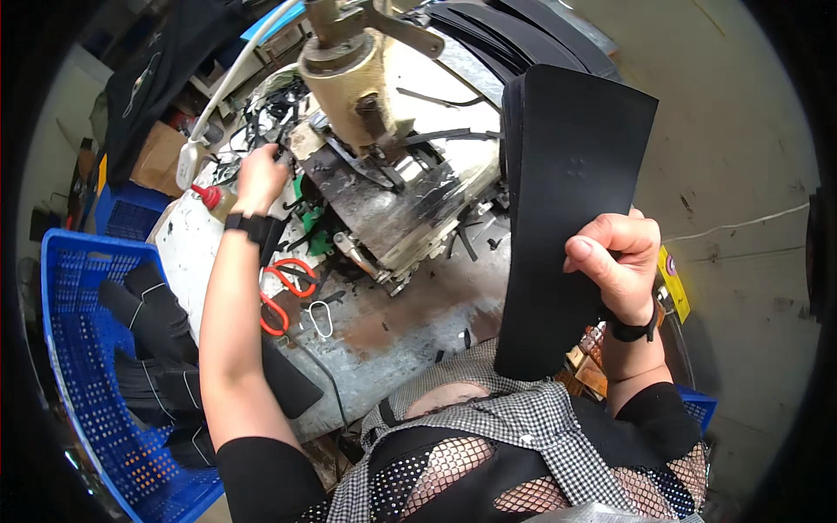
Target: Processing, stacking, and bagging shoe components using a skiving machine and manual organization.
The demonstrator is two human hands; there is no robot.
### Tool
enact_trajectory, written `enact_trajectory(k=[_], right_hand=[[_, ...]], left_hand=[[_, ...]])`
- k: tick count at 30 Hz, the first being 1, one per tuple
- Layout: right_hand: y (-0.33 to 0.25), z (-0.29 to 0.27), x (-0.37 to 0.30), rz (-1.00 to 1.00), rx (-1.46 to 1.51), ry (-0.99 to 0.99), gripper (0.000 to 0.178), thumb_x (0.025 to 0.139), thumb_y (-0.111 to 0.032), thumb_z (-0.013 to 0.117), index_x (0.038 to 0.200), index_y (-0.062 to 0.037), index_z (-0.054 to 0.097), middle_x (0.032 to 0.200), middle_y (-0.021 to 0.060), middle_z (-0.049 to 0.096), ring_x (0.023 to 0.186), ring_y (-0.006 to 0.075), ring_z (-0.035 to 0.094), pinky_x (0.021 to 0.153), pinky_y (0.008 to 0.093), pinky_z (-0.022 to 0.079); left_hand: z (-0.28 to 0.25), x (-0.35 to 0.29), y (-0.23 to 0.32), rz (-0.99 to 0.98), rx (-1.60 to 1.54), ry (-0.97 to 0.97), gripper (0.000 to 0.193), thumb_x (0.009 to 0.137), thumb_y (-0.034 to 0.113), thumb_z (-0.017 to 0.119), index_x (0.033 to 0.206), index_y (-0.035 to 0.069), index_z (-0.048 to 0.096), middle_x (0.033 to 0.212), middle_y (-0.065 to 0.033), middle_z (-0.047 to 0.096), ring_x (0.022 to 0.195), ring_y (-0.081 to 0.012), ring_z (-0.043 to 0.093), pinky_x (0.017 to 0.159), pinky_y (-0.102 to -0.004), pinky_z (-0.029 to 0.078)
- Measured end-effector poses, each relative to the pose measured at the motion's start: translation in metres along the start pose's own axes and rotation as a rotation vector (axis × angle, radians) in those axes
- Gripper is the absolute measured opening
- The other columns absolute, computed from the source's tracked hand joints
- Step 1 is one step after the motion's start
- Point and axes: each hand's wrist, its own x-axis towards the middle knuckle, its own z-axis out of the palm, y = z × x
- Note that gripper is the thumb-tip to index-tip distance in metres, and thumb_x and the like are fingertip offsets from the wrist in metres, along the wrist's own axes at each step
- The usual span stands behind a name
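My right hand (pixel 617 260) grips a stack of black curved panels (pixel 575 157), thumb pressed on the front face and fingers behind. The stack stands raised on the right, in front of my body. My left hand (pixel 261 179) reaches out to the far left of the worktable, beside a heap of black strip scraps (pixel 261 118). Its fingers are curled, with something dark at the fingertips that I cannot make out. Between my hands stands a machine (pixel 375 187) with a cream-coloured head and a worn metal plate. Black trimmings lie around it.
Red-handled scissors (pixel 277 314) and a white loop (pixel 321 320) lie near my left forearm. A blue crate (pixel 74 349) at the left holds tied black bundles (pixel 157 383). A red-capped bottle (pixel 216 199) stands by my left wrist. More black panels (pixel 523 35) lie at the back.
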Motion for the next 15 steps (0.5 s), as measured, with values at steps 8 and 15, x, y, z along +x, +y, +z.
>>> enact_trajectory(k=[8,15], right_hand=[[0.034,0.062,-0.017,-0.097,0.173,0.163,0.013,0.09,-0.005,0.062,0.08,0.001,0.068,0.065,0.0031,0.064,0.052,0.0054,0.053,0.048,0.0208,0.04],[0.042,0.101,-0.032,-0.177,0.133,-0.2,0.008,0.093,-0.006,0.056,0.095,0.0001,0.06,0.081,0.0058,0.061,0.065,0.0107,0.059,0.057,0.0246,0.045]], left_hand=[[-0.079,-0.155,0.132,0.181,-1.246,-0.422,0.036,0.089,0.011,0.065,0.122,0.0,0.053,0.105,-0.009,0.062,0.095,-0.0144,0.06,0.083,-0.0275,0.048],[-0.047,-0.188,0.167,0.193,-1.494,-0.353,0.048,0.095,0.008,0.056,0.137,-0.006,0.038,0.125,-0.0152,0.056,0.113,-0.0155,0.055,0.097,-0.0274,0.044]])
